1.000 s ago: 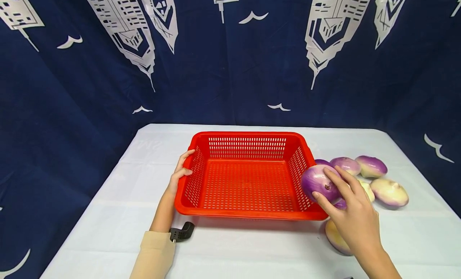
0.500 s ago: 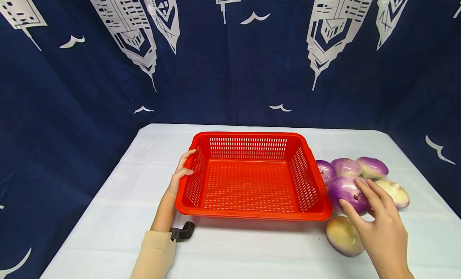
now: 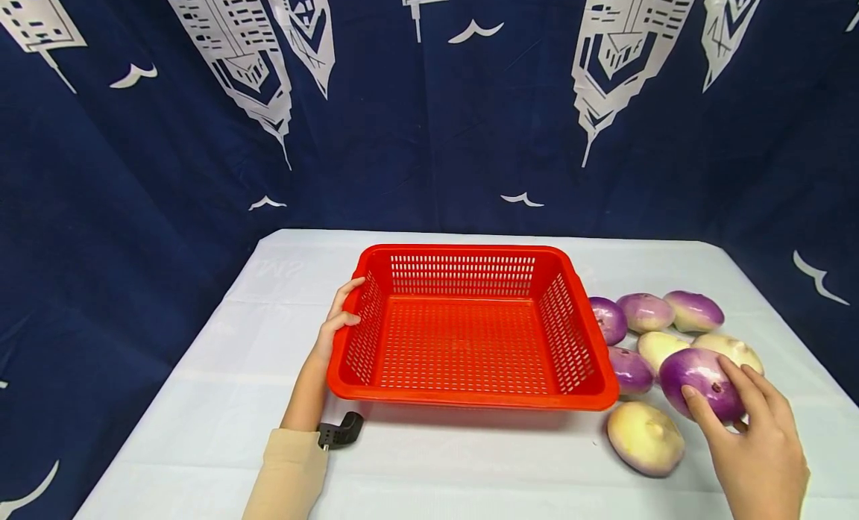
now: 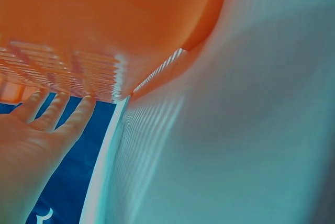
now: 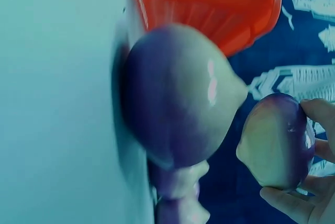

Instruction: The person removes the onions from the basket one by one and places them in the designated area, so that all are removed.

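My right hand [image 3: 761, 434] grips a purple-and-cream turnip [image 3: 701, 382] between thumb and fingers, to the right of the red plastic basket [image 3: 470, 401]. In the right wrist view the held turnip [image 5: 277, 140] is up off the table, its pale end turned away from the palm. My left hand [image 3: 326, 337] holds the basket's left rim, with fingertips showing over the edge. From the left wrist, several fingers [image 4: 76, 122] reach against the slotted side wall. The basket stands with its perforated floor bare.
Several more turnips lie right of the basket: a purple one [image 3: 607, 320] against its side, a pale one [image 3: 728, 348] farther right, and one [image 3: 646, 438] by the near right corner. White cloth [image 3: 429, 468] covers the table; a dark blue printed curtain [image 3: 429, 147] hangs behind.
My right hand has carried the turnip from over the basket's right rim rightward and nearer to me, uncovering turnips behind it. The left hand and basket stay in place.
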### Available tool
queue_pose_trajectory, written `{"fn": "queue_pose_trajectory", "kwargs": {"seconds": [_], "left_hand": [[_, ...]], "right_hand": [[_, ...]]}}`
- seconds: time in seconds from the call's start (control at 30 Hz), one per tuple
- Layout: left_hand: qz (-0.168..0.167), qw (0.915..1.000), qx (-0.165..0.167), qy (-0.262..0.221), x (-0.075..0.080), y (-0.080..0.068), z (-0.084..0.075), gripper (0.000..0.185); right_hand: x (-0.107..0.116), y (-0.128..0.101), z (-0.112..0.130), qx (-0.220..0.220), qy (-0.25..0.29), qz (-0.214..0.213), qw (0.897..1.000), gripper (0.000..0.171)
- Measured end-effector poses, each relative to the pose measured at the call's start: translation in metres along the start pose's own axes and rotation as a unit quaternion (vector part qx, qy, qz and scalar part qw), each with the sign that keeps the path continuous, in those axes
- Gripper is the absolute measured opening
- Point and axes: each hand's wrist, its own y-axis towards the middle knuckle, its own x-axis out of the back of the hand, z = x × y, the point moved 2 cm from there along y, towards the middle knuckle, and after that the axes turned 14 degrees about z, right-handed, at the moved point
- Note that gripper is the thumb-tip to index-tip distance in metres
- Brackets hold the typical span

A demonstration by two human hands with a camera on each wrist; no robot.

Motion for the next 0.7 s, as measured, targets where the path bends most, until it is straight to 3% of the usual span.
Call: {"fn": "queue_pose_trajectory", "kwargs": {"seconds": [0.17, 0.37, 0.7], "left_hand": [[0.0, 1.0, 0.001, 0.004, -0.001, 0.0, -0.001, 0.066], [0.001, 1.0, 0.002, -0.001, -0.001, 0.0, -0.002, 0.065], [0.005, 1.0, 0.005, -0.003, 0.0, 0.0, -0.001, 0.064]], "right_hand": [[0.004, 0.005, -0.019, -0.061, -0.014, 0.036, 0.997, 0.057], [0.002, 0.011, -0.038, -0.126, -0.046, 0.106, 0.985, 0.065], [-0.006, 0.017, -0.054, -0.094, -0.09, 0.176, 0.976, 0.068]]}}
